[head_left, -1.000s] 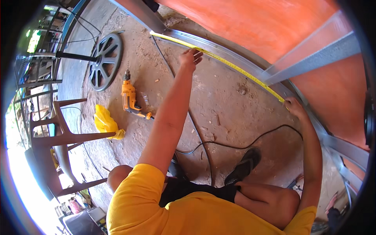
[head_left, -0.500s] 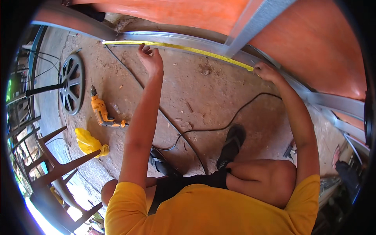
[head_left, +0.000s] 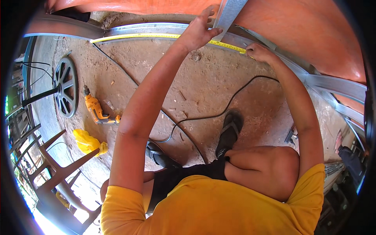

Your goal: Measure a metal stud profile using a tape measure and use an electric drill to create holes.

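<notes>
A yellow tape measure [head_left: 133, 36] lies stretched along the bottom metal rail [head_left: 147, 28] of a frame. My right hand [head_left: 259, 52] is closed on the right end of its blade. Reaching forward over the tape, my left hand [head_left: 197, 33] is beside the upright metal stud [head_left: 232, 15], with its fingers apart and nothing seen in them. Whether its fingertips touch the stud, I cannot tell. Part of the blade is hidden behind this hand.
An orange drill [head_left: 95, 107] rests on the dirt floor at left, near a yellow plastic bag [head_left: 87, 142] and a grey spoked wheel [head_left: 67, 87]. Dark cable [head_left: 213, 116] runs across the floor. A brown chair [head_left: 58, 172] lies at lower left. Orange sheeting [head_left: 297, 35] covers the frame.
My left hand has moved right and forward, from above the tape's left part to beside the stud. My right hand keeps hold of the tape's right end.
</notes>
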